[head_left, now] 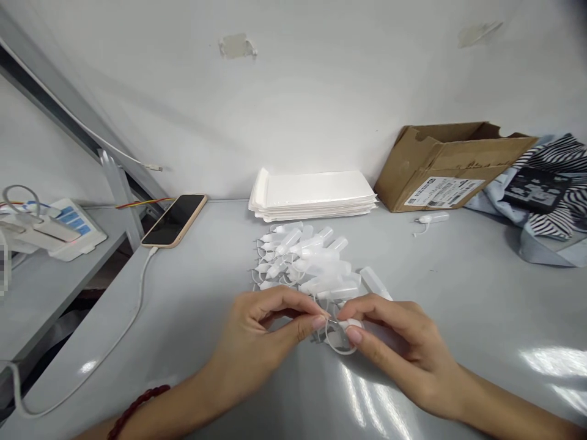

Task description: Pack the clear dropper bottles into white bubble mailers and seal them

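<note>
My right hand (403, 342) pinches a small needle-tip squeeze bottle (351, 324) by its white top between thumb and index finger; the palm hides most of its body. The thin metal needle points left. A white strap loops below it toward my left hand (270, 324). The left thumb and index finger are pinched together at the needle's end, on the strap's end; the tiny piece there is mostly covered. Just beyond both hands lies a pile of translucent needle-tip bottles (316, 263) with white tops and looped straps. Another bottle (373, 282) rests beside the right hand.
Behind the pile sits a stack of white padded envelopes (316, 189). An open cardboard box (440, 165) stands right of it, near a single bottle (433, 218) and folded cloth (545, 189). A phone (175, 220) with a white cable (137, 311) lies left.
</note>
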Demonstrator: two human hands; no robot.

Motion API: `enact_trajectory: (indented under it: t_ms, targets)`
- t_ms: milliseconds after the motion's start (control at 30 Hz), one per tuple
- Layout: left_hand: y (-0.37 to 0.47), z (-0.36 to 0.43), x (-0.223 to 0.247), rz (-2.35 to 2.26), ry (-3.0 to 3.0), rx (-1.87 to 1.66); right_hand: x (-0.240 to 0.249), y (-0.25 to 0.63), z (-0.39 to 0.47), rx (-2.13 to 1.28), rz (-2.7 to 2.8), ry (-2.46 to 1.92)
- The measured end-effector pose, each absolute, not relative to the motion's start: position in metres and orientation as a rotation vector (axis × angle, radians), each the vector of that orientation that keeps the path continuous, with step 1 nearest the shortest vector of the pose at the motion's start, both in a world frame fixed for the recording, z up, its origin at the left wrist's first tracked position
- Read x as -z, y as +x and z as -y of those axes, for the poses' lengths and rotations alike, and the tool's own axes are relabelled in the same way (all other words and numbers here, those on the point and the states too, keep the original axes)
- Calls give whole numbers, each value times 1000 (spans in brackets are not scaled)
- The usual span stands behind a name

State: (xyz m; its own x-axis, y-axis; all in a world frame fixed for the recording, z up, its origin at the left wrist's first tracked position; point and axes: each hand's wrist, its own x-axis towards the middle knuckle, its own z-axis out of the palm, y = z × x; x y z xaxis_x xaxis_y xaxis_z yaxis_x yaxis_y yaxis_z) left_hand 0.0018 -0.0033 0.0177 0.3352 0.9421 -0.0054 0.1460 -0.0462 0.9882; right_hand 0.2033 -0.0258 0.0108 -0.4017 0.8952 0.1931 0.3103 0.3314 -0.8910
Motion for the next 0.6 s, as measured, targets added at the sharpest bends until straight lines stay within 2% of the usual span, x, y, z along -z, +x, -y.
enact_trajectory:
  t_ms: [600]
  targets:
    - [3,3,-20,-1071,1465,-855,-9,202,27,-1009,1912,-1077]
